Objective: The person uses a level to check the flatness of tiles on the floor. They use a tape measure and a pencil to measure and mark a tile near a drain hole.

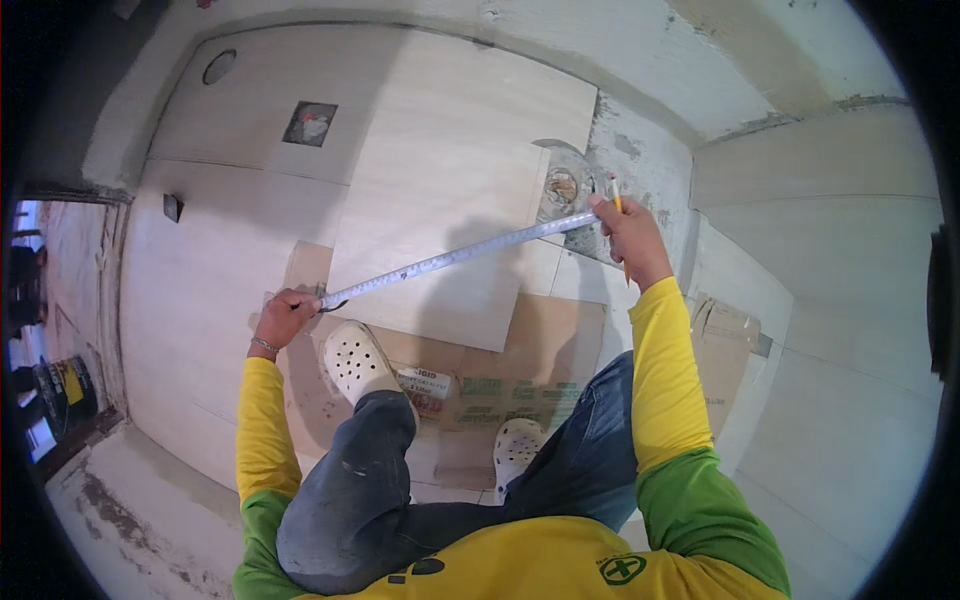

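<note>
A pulled-out tape measure blade (455, 257) stretches slantwise between my two hands, above a large beige tile (430, 180). My left hand (285, 316) is closed at the blade's lower left end, where a dark bit shows beside the fingers; the tape's case is hidden. Higher up on the right, my right hand (634, 238) pinches the other end of the blade. A yellow pencil (617, 200) is also tucked in that hand's fingers, pointing up. Just beyond the right hand lies a round floor opening (562, 188), at a cut-out in the tile's edge.
Flattened cardboard (560, 345) lies under my feet, in pale clogs (357, 362). A square opening (310, 124) and a round one (219, 67) sit in the tiles at far left. A cardboard box (725, 345) stands at right by the tiled wall (850, 290). A doorway opens on the left.
</note>
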`<state>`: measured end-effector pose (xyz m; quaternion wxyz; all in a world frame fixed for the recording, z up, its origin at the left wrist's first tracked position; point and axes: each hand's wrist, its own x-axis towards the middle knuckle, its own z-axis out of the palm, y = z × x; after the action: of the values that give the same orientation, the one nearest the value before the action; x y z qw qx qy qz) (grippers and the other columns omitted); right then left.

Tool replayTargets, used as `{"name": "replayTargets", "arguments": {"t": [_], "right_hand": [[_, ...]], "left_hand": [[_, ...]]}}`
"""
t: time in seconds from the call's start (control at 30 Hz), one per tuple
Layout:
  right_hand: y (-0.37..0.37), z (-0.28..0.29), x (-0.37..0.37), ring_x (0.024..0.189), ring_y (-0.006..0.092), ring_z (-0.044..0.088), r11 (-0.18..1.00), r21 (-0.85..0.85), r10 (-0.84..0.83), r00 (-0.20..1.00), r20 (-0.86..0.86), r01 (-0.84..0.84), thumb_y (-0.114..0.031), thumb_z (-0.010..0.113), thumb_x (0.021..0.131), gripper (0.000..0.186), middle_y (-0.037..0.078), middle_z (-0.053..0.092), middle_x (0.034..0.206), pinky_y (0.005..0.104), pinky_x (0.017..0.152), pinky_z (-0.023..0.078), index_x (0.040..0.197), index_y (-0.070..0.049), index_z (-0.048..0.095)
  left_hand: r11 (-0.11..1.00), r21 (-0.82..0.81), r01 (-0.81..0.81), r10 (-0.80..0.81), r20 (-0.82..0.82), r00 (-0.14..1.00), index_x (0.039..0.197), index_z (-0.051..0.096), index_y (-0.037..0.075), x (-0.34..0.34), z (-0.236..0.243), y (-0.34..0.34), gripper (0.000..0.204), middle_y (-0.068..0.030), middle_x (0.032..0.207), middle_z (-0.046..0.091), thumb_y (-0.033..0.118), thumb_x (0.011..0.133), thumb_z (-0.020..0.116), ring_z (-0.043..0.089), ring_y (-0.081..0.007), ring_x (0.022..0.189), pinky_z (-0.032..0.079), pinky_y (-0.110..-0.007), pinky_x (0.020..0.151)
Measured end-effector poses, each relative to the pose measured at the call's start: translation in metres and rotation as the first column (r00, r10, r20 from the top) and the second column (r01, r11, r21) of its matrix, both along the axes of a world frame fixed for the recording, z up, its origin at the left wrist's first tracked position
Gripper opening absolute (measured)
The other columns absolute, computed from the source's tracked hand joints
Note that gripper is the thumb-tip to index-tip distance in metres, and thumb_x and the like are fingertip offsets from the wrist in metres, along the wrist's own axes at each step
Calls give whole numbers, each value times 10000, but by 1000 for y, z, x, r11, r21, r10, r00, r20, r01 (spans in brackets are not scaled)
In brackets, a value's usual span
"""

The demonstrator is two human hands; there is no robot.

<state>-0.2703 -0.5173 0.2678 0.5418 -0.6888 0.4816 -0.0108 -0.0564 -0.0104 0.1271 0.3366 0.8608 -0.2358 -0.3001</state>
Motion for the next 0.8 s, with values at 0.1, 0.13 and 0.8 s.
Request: {"name": "replayTargets", "arguments": {"t": [0.1,0.13,0.8], "right_hand": [[12,8,1,516,82,429,976,-37,205,967,-153,-213,-407,731,858,372,-14,507,656,262,455,331,764,-73,596],[16,10,0,557,95,462,928,-40,352,906,-237,-371,-423,730,852,389,-11,524,666,273,493,359,755,-66,610],[30,-15,-9,712,234,569,791,-132,553,790,-265,-597,-425,700,836,424,136,627,753,368,688,459,861,-5,645]], "left_hand": [[999,7,-43,44,-42,998,913,752,62,-9,-6,0,183,-99,781,685,233,852,727,616,-212,771,512,-337,745],[1000,10,-14,15,-99,995,921,749,51,-13,-4,-8,179,-100,837,684,216,856,726,619,-193,782,510,-323,747],[957,148,249,-261,75,962,876,755,120,-29,-20,-54,210,-106,885,701,312,804,710,661,-292,884,528,-391,805]]}}
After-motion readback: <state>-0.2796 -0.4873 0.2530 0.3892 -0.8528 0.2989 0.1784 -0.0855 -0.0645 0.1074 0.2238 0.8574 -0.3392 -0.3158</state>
